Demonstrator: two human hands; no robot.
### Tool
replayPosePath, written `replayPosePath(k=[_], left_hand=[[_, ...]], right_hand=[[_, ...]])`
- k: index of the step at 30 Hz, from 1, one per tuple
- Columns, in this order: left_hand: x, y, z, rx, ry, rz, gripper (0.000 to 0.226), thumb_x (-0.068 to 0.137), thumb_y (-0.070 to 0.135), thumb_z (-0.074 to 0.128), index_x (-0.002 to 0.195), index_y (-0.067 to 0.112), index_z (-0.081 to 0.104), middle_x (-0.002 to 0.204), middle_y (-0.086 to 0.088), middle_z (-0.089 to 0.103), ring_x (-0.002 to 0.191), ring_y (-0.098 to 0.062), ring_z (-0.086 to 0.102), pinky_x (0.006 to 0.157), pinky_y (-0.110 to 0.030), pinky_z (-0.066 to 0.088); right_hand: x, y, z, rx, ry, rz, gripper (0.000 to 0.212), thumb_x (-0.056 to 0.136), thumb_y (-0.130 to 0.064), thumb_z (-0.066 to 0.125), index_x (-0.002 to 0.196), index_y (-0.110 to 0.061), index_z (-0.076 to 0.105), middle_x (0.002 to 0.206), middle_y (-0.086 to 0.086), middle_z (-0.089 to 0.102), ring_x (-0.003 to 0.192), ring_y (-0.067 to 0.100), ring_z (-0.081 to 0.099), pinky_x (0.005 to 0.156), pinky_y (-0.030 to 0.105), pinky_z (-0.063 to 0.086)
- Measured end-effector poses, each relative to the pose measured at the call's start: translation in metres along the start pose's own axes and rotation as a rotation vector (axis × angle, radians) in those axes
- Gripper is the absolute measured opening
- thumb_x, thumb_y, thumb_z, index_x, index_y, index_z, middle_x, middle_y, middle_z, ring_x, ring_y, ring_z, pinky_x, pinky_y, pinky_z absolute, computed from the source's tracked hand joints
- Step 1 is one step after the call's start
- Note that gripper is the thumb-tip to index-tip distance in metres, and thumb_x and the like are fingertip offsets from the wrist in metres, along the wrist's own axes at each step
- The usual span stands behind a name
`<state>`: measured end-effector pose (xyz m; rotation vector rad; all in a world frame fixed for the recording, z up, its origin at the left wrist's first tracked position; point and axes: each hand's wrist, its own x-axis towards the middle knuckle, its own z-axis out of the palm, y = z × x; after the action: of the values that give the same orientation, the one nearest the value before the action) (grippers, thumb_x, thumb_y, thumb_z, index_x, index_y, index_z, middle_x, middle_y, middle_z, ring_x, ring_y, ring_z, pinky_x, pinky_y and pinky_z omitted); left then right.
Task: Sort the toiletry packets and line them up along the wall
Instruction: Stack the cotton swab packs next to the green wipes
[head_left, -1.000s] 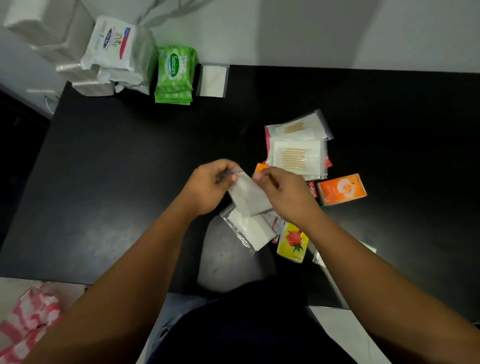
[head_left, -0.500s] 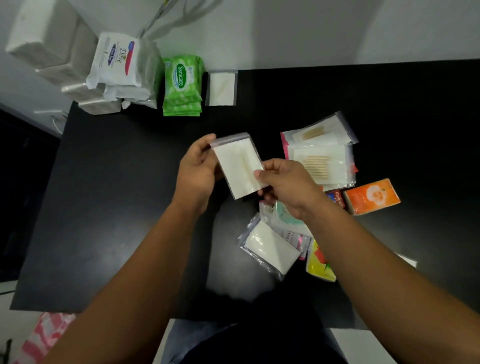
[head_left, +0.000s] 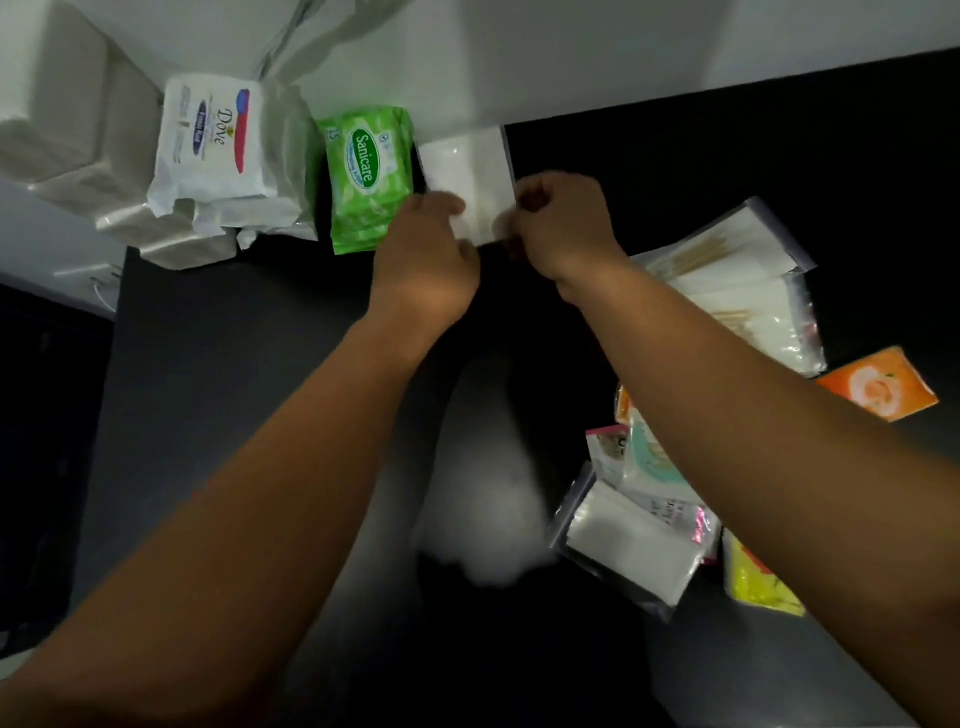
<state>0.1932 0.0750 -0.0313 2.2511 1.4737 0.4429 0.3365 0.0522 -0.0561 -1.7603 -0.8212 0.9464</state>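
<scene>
While both hands pinch its near edge, the white pkt (head_left: 470, 166) in its clear sleeve sits at the back of the black table (head_left: 208, 389), far edge at the wall (head_left: 597, 62) & left side just beside the green Sanicare pack (head_left: 366, 182). Left hand (head_left: 426, 260) has thumb & fingers curled onto the near-left corner; right hand (head_left: 563, 223) is bunched, fingertips nipping the near-right edge. Motion blur there, so can't tell if it's one sleeve or two stacked, nor if it lies fully flat.

Further left along the wall: white Dove pack (head_left: 213, 135) close beside the Sanicare pack, w/ plain white tissue bundles (head_left: 67, 135) beyond & under it at the table's corner.

Right of the hands, well apart from the wall row, a loose pile: clear bags w/ thin wooden sticks (head_left: 727, 260) overlapping, an orange packet (head_left: 883, 389) just beside them, a teal-print sachet (head_left: 652, 457), a pink-edged sachet (head_left: 605, 447), a clear bag w/ folded white sheet (head_left: 634, 545) nearer the table's front, a yellow packet (head_left: 753, 582). Right forearm (head_left: 753, 441) lies across this pile, hiding its middle & parts of the teal & yellow ones
</scene>
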Motion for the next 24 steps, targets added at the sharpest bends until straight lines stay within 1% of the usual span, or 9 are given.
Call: replayPosePath(k=[2, 4, 5, 8, 12, 15, 19, 22, 24], left_hand=[[0.024, 0.003, -0.002, 0.152, -0.049, 0.014, 0.043, 0.092, 0.016, 0.056, 0.134, 0.006, 0.052, 0.133, -0.016, 0.051, 0.121, -0.031, 0.052, 0.1, -0.035, 0.04], [0.044, 0.004, -0.003, 0.276, -0.068, 0.034, 0.043, 0.092, 0.017, 0.055, 0.132, 0.003, 0.051, 0.132, -0.019, 0.051, 0.119, -0.036, 0.054, 0.097, -0.043, 0.046], [0.051, 0.003, -0.002, 0.316, -0.082, 0.042, 0.04, 0.091, 0.017, 0.055, 0.128, 0.002, 0.053, 0.13, -0.02, 0.053, 0.116, -0.038, 0.056, 0.093, -0.044, 0.047], [0.064, 0.002, 0.001, 0.391, -0.164, 0.022, 0.033, 0.091, 0.014, 0.056, 0.119, -0.002, 0.056, 0.126, -0.023, 0.057, 0.114, -0.04, 0.058, 0.089, -0.041, 0.047], [0.071, 0.004, 0.006, 0.451, -0.199, 0.012, 0.032, 0.091, 0.012, 0.056, 0.12, -0.002, 0.057, 0.128, -0.024, 0.057, 0.115, -0.039, 0.058, 0.088, -0.038, 0.047], [0.07, 0.003, 0.008, 0.429, -0.187, 0.008, 0.034, 0.09, 0.011, 0.055, 0.123, -0.001, 0.053, 0.129, -0.023, 0.054, 0.115, -0.039, 0.057, 0.085, -0.037, 0.045], [0.064, -0.003, 0.009, 0.43, -0.149, 0.064, 0.032, 0.091, 0.01, 0.053, 0.12, -0.002, 0.054, 0.13, -0.023, 0.05, 0.114, -0.039, 0.056, 0.09, -0.039, 0.044], [0.059, -0.007, 0.014, 0.432, -0.203, 0.135, 0.027, 0.094, 0.009, 0.048, 0.115, -0.004, 0.057, 0.124, -0.024, 0.057, 0.114, -0.037, 0.056, 0.088, -0.039, 0.044], [0.058, -0.008, 0.017, 0.434, -0.246, 0.143, 0.026, 0.094, 0.008, 0.047, 0.116, -0.004, 0.057, 0.124, -0.023, 0.057, 0.114, -0.037, 0.055, 0.082, -0.037, 0.042]], right_hand=[[0.023, -0.004, 0.006, -0.107, 0.063, -0.062, 0.017, 0.073, -0.007, 0.072, 0.087, -0.018, 0.07, 0.091, 0.002, 0.072, 0.086, 0.016, 0.069, 0.081, 0.036, 0.058], [0.041, -0.006, 0.012, -0.185, 0.111, -0.104, 0.019, 0.072, -0.009, 0.071, 0.09, -0.016, 0.071, 0.091, 0.002, 0.072, 0.084, 0.015, 0.068, 0.079, 0.033, 0.058], [0.048, -0.007, 0.015, -0.223, 0.122, -0.114, 0.018, 0.074, -0.009, 0.069, 0.091, -0.016, 0.072, 0.091, 0.001, 0.072, 0.084, 0.014, 0.068, 0.078, 0.031, 0.058], [0.062, -0.003, 0.021, -0.355, 0.121, -0.136, 0.018, 0.08, -0.01, 0.066, 0.095, -0.016, 0.073, 0.095, 0.001, 0.071, 0.086, 0.012, 0.067, 0.079, 0.027, 0.056], [0.071, 0.009, 0.028, -0.496, 0.112, -0.144, 0.014, 0.085, -0.017, 0.066, 0.098, -0.016, 0.072, 0.099, 0.002, 0.071, 0.089, 0.014, 0.067, 0.081, 0.03, 0.057], [0.074, 0.015, 0.035, -0.524, 0.157, -0.122, 0.013, 0.087, -0.021, 0.066, 0.098, -0.018, 0.07, 0.098, 0.0, 0.072, 0.089, 0.014, 0.067, 0.083, 0.032, 0.056], [0.074, 0.021, 0.042, -0.549, 0.215, -0.159, 0.019, 0.085, -0.029, 0.066, 0.102, -0.024, 0.07, 0.102, -0.004, 0.071, 0.097, 0.016, 0.064, 0.088, 0.037, 0.053], [0.071, 0.023, 0.045, -0.588, 0.218, -0.179, 0.028, 0.083, -0.037, 0.061, 0.106, -0.024, 0.069, 0.104, -0.004, 0.071, 0.1, 0.018, 0.062, 0.09, 0.037, 0.051], [0.067, 0.022, 0.046, -0.597, 0.218, -0.188, 0.029, 0.082, -0.042, 0.054, 0.099, -0.025, 0.069, 0.098, -0.005, 0.071, 0.097, 0.02, 0.062, 0.089, 0.037, 0.049]])
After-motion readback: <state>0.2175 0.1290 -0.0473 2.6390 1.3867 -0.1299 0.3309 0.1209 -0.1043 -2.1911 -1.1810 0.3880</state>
